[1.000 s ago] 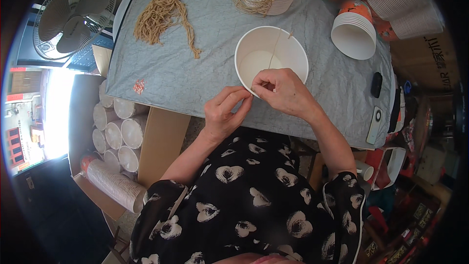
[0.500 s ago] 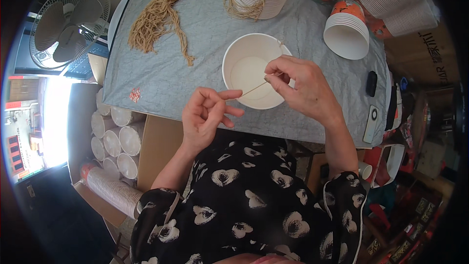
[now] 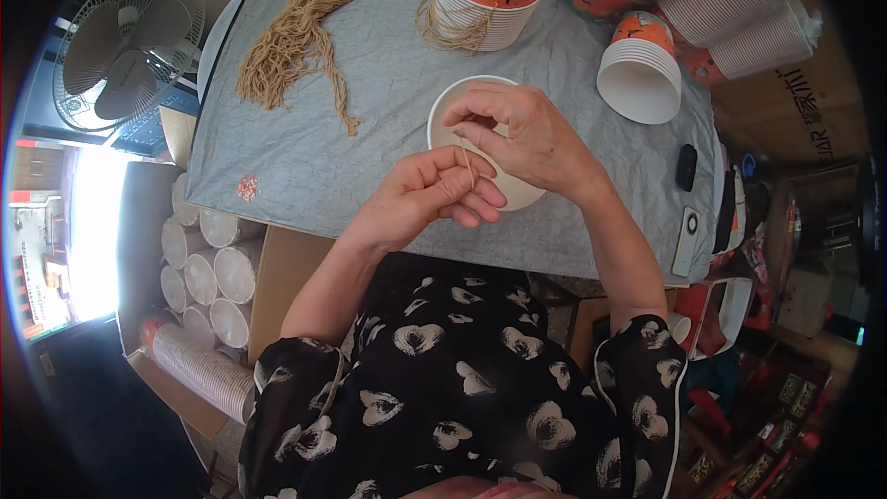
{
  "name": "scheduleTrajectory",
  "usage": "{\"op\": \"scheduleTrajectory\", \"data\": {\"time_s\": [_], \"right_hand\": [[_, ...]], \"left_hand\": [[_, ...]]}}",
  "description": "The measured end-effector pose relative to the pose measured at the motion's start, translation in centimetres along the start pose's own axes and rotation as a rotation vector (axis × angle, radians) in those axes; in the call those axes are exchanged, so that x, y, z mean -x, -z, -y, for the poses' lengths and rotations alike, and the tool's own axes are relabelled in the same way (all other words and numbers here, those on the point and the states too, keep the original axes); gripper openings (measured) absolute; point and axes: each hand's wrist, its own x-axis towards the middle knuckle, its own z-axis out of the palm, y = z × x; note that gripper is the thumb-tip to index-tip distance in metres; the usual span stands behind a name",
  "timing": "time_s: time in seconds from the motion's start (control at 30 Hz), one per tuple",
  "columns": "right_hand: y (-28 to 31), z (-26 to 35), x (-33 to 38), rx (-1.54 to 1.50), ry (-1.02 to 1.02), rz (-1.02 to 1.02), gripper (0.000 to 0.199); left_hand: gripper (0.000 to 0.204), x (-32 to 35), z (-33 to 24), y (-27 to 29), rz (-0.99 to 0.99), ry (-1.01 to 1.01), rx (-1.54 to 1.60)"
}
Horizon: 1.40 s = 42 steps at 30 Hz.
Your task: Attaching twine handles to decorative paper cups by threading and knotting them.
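Note:
Both my hands are over a white paper tub [image 3: 459,92] whose open mouth faces up. A thin tan string [image 3: 469,164] runs between them. My left hand [image 3: 427,192] pinches it between thumb and forefinger, the other fingers loosely curled. Just above and to the right, my right hand [image 3: 522,134] has thumb and fingertips closed on the string's upper part. The hands hide much of the tub. Farther off, a bundle of tan strings [image 3: 296,32] lies on the grey cloth-covered table [image 3: 370,65]. More string loops [image 3: 453,30] hang round a stack of orange-and-white tubs [image 3: 490,0].
More nested tubs [image 3: 642,74] lie at the right, beside plastic-wrapped stacks [image 3: 730,14]. A black object [image 3: 686,166] and a pale device [image 3: 686,240] rest near the right edge. At the left are a fan [image 3: 129,46] and a carton [image 3: 286,282] by stacked tubs [image 3: 236,273].
My hands have come closer together; the left moved right and the right moved slightly left and up. The string, stretched taut between them before, now loops over the left fingers.

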Motion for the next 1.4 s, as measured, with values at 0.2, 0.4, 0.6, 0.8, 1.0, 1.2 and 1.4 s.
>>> {"op": "scheduleTrajectory", "data": {"time_s": [0.2,0.4,0.6,0.8,1.0,1.2,1.4], "right_hand": [[0.8,0.5,2.8,-0.066,-0.255,-0.264,0.015],[1.4,1.8,5.8,-0.129,-0.324,-0.192,0.015],[1.4,1.9,5.8,-0.218,-0.34,-0.02,0.015],[1.2,2.2,5.6,-0.248,-0.418,-0.017,0.012],[1.2,2.5,5.9,-0.191,-0.383,-0.086,0.006],[1.0,2.6,6.3,-0.112,-0.25,-0.152,0.003],[0.6,1.7,6.4,-0.502,-0.334,-0.139,0.007]], "left_hand": [[0.027,-0.2,0.1,0.4,0.018,-0.044,0.146],[0.029,-0.5,-0.2,-0.2,-0.021,-0.051,0.055],[0.034,-0.7,-0.4,-0.6,0.014,-0.078,0.022],[0.035,-0.9,-0.3,-1.0,0.005,-0.078,-0.014],[0.03,-0.5,-0.8,-1.0,-0.021,-0.034,-0.046],[0.019,-0.6,-1.3,-0.8,-0.043,-0.016,-0.108],[0.018,-0.5,-1.1,-0.7,-0.051,-0.045,-0.107]]}}
